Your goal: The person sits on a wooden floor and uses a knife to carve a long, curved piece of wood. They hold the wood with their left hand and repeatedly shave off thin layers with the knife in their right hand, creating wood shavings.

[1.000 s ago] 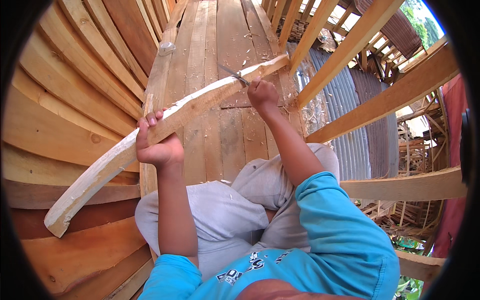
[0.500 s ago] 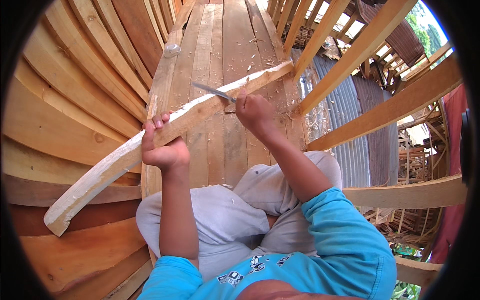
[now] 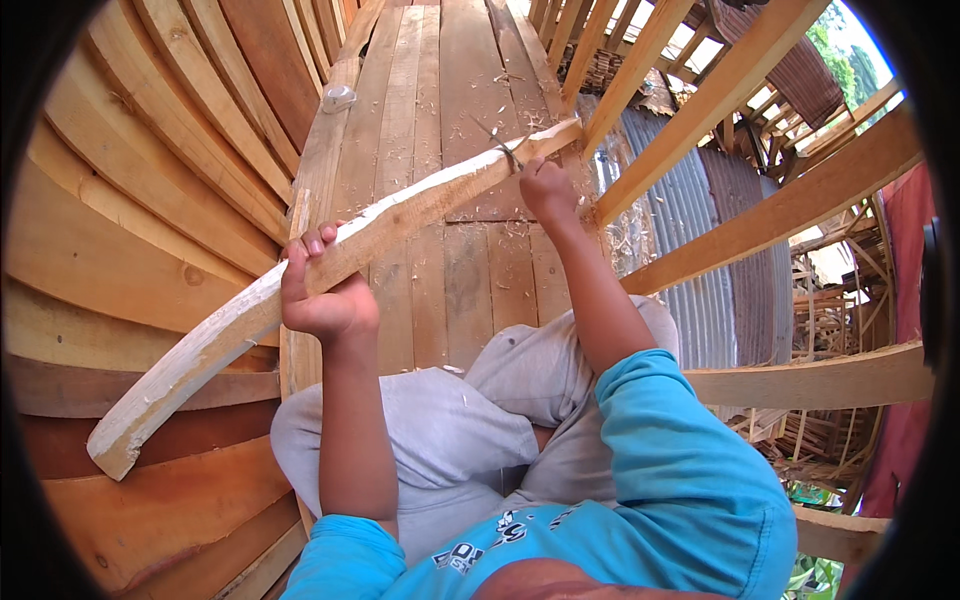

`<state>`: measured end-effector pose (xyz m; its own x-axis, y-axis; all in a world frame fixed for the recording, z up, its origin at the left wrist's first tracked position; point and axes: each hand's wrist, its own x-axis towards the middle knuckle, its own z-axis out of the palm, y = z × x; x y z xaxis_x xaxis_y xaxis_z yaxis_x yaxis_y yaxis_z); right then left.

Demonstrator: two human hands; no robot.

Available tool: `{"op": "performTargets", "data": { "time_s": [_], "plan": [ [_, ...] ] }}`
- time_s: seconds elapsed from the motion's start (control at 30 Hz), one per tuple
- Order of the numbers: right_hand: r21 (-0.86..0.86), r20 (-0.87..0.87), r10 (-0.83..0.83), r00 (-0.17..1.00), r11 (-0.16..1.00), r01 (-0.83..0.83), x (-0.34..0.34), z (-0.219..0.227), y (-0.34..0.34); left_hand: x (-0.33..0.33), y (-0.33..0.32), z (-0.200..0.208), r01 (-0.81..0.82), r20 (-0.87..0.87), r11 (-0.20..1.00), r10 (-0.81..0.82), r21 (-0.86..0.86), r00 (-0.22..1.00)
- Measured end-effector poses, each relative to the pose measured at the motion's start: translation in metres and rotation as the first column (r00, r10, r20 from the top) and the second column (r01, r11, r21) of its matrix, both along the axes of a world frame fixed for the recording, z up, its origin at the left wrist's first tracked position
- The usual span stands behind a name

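My left hand grips a long, curved pale wooden piece near its middle, holding it slanted from lower left to upper right. Its far end rests against a wooden frame post. My right hand is closed on the handle of a small blade tool, whose metal tip touches the top of the wooden piece near its far end. Both forearms reach forward over my knees, which are in grey trousers.
Wide curved planks form a wall on the left. A plank floor strewn with wood shavings lies ahead. Slanted wooden frame beams and corrugated metal sheeting stand on the right. A small grey object sits on a plank edge.
My right hand with the blade tool has slid along the wooden piece toward its far end. My left hand has kept its grip.
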<state>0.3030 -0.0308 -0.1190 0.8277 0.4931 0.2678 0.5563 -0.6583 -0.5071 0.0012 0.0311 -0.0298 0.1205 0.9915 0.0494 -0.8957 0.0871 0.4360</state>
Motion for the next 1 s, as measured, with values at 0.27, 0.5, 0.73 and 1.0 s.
{"op": "performTargets", "data": {
  "time_s": [0.27,0.5,0.73,1.0],
  "plan": [
    [-0.055,-0.003,-0.027,1.0,0.998,0.027,0.003,0.005,0.0,-0.001,-0.004,0.004,-0.012,-0.024,0.999,0.011,-0.038,1.0],
    [-0.102,-0.032,0.086,0.996,0.991,-0.089,-0.001,-0.003,-0.001,-0.004,0.0,-0.001,0.016,-0.002,0.999,-0.016,0.035,1.0],
    [-0.151,-0.092,0.179,0.979,0.97,-0.192,-0.038,0.01,0.01,-0.01,0.002,-0.007,-0.008,0.001,1.0,0.008,-0.024,1.0],
    [-0.138,-0.066,0.168,0.984,0.975,-0.176,-0.031,0.01,0.008,-0.011,0.003,-0.007,-0.026,-0.016,0.999,0.026,-0.018,1.0]
  ]
}}
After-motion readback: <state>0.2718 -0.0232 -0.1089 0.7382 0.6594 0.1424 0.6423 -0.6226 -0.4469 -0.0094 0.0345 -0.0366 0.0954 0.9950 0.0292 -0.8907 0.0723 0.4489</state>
